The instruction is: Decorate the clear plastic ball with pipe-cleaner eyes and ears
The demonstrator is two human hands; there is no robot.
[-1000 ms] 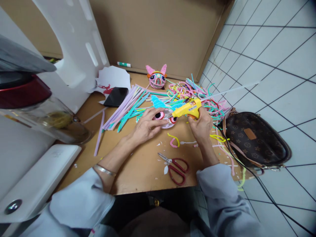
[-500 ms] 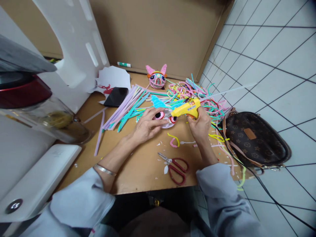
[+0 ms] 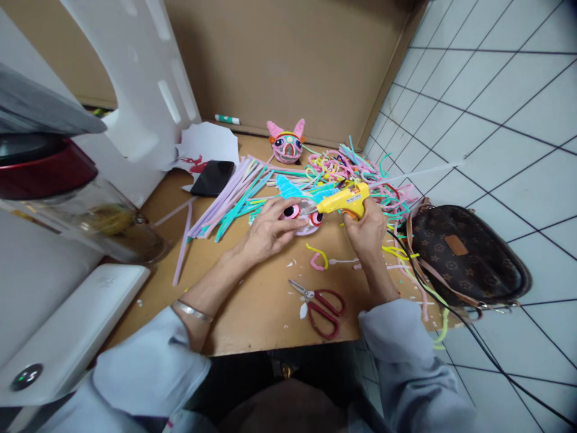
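Observation:
My right hand (image 3: 367,231) is wrapped round the handle of a yellow hot glue gun (image 3: 345,199), a clear glue stick (image 3: 419,173) jutting from its back. The gun's tip points left at the face of a pipe-cleaner animal head (image 3: 308,228) with blue ears (image 3: 288,186) and pink-rimmed black eyes (image 3: 292,211). Whether the nozzle touches the head, I cannot tell. My left hand (image 3: 270,228) grips the head's left side, its fingers partly covering it. Red-handled scissors (image 3: 322,305) lie near the front edge beside a short yellow-and-pink pipe cleaner (image 3: 321,260).
Behind sits a pink pipe-cleaner animal head (image 3: 287,147). Bundled pipe cleaners (image 3: 229,195) and a tangled pile (image 3: 333,165) surround the work. A phone (image 3: 213,178), glass jug (image 3: 112,210), and white power bank (image 3: 76,328) are at left. A brown handbag (image 3: 469,252) and black cable (image 3: 455,310) are at right.
The glue gun and my right hand have shifted very slightly to the right and down. My left hand keeps its place on the blue-eared head.

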